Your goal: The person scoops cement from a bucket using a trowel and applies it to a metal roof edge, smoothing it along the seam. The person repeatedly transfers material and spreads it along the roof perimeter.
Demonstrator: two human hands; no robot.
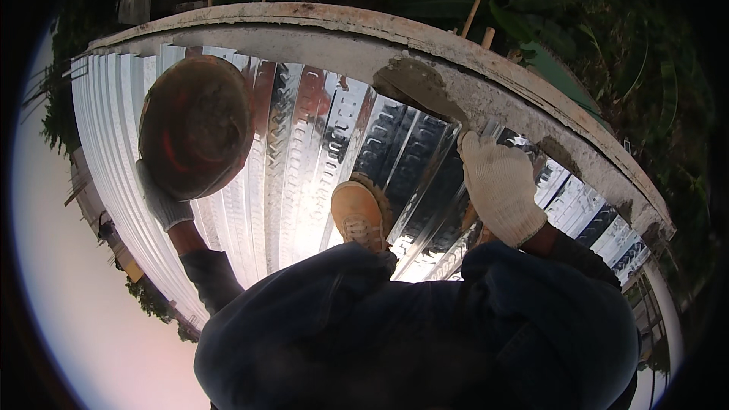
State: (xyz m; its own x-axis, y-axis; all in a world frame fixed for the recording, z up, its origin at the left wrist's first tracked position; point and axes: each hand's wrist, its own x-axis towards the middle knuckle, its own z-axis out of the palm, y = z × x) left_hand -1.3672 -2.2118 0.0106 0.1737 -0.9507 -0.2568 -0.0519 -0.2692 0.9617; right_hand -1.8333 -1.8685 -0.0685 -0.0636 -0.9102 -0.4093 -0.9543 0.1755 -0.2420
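My left hand (161, 199), in a pale knit glove, grips the lower edge of a round, deep bowl (199, 125). The bowl is dark reddish and stained, tilted so its inside shows, with greyish residue in it. My right hand (501, 188), gloved the same way, is closed close to a low concrete wall (334, 39). Its fingertips are beside the lower end of a dark, wet-looking mortar patch (421, 87) on that wall. Whatever the right fingers hold is hidden by the glove.
Shiny corrugated metal sheeting (250, 220) lies under me and meets the wall. My tan boot (360, 212) stands on its ribs. More mortar (558, 153) marks the wall at right. Beyond the wall's edge are wooden stakes (476, 4) and dark leafy plants (630, 61).
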